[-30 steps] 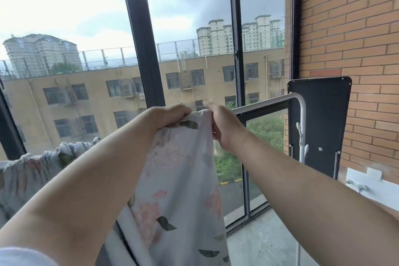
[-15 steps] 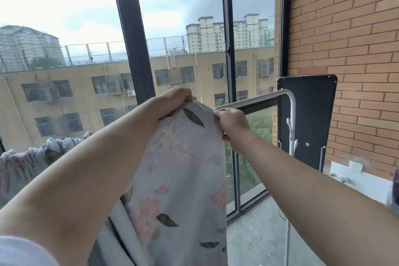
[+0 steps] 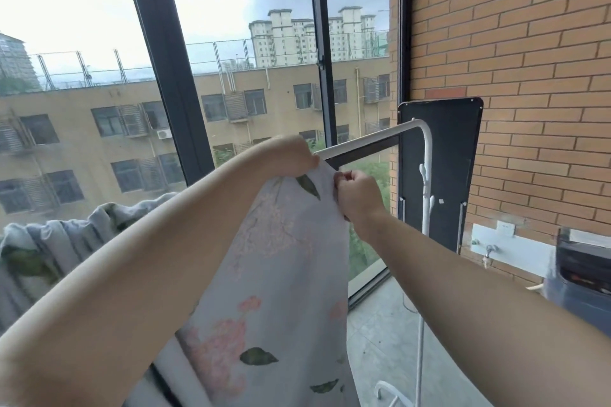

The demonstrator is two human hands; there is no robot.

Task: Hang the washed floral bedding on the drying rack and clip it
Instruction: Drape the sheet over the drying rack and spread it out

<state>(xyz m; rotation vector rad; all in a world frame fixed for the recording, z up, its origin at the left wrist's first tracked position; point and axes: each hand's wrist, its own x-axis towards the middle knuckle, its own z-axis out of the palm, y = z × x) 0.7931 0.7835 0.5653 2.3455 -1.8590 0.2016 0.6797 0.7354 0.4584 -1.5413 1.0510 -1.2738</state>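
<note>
Left hand grips top edge of bedding at rack rail. Right hand pinches same edge just beside it, fingers curled. Bedding hangs down between forearms; more lies bunched along rail at left.

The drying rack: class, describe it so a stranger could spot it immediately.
Find the brick wall on the right and the black panel leaning against it. In front stands the drying rack, the only white tube frame, its top rail running left to the floral bedding.
</note>
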